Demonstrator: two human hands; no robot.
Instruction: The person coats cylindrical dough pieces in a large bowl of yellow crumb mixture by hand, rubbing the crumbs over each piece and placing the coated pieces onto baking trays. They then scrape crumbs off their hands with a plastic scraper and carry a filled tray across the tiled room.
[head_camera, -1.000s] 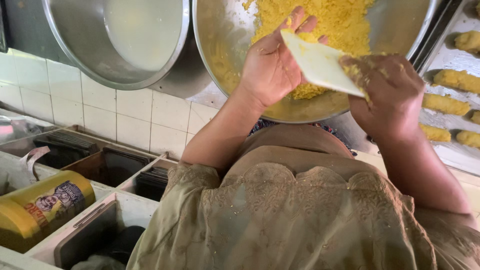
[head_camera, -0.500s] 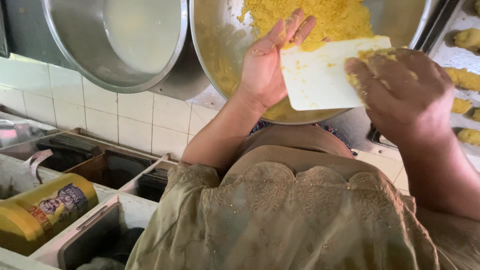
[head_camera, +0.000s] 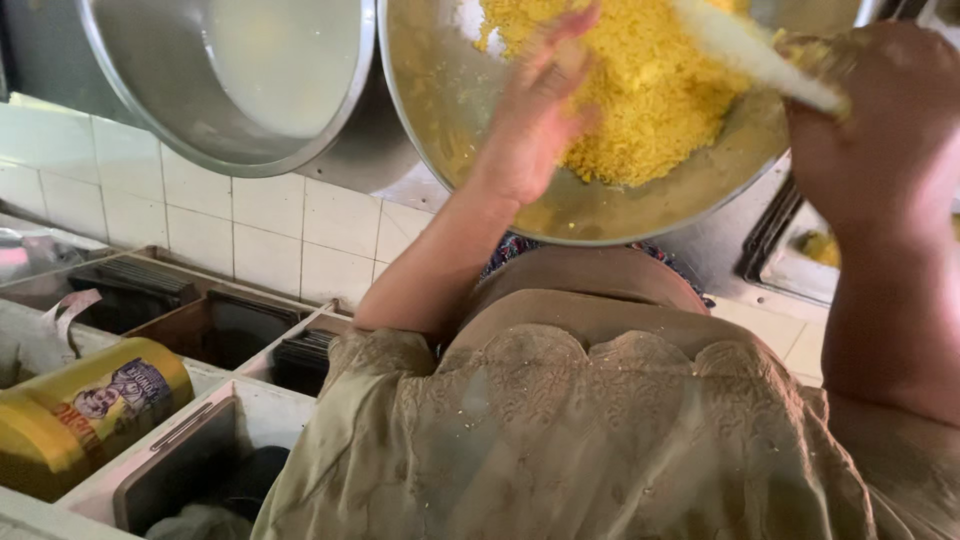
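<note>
The left hand (head_camera: 535, 110) reaches into a steel bowl (head_camera: 440, 150), its fingers apart and spread flat, the palm lying against the yellow crumbly mix (head_camera: 640, 90) that fills the upper middle of the bowl. The right hand (head_camera: 880, 130) is clamped on a white scraper (head_camera: 745, 45), gripping its near end while the blade slants up and to the left over the mix; bits of the yellow stuff cling to the knuckles. The scraper is blurred, so it cannot be told whether its edge touches the mix. The bowl sits on the desk straight in front of the person, its near rim just above the front of the beige embroidered garment (head_camera: 600, 440). To the left of it, touching or nearly so, stands a second steel bowl (head_camera: 230, 80) holding a pale liquid. White tiles (head_camera: 250, 220) run below both bowls. At the lower left a rack of white bins (head_camera: 100, 480) holds dark items, and a yellow tin (head_camera: 90, 410) lies on its side across one bin. At the right edge, beside the right forearm, a metal tray (head_camera: 800, 260) shows a scrap of yellow food.
</note>
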